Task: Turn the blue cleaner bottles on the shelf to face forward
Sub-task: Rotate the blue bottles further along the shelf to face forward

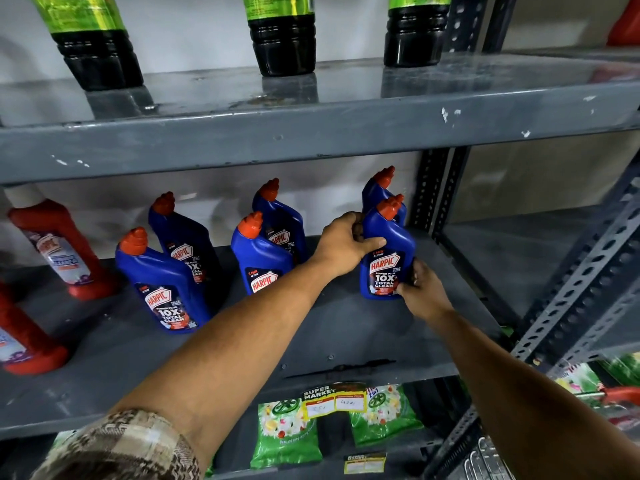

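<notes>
Several blue cleaner bottles with red caps stand in pairs on the grey middle shelf (346,327). The front right bottle (391,237) shows its label toward me. My left hand (341,242) grips its upper left side, thumb across the front. My right hand (420,289) holds its lower right corner. Behind it stands another blue bottle (375,188), mostly hidden. The middle pair (259,261) and the left pair (162,282) also show their labels forward, the middle front one partly covered by my left forearm.
Red cleaner bottles (65,251) stand at the shelf's left end. Dark bottles with green labels (284,36) sit on the shelf above. Green packets (287,434) lie on the shelf below. Perforated metal uprights (585,278) rise at the right.
</notes>
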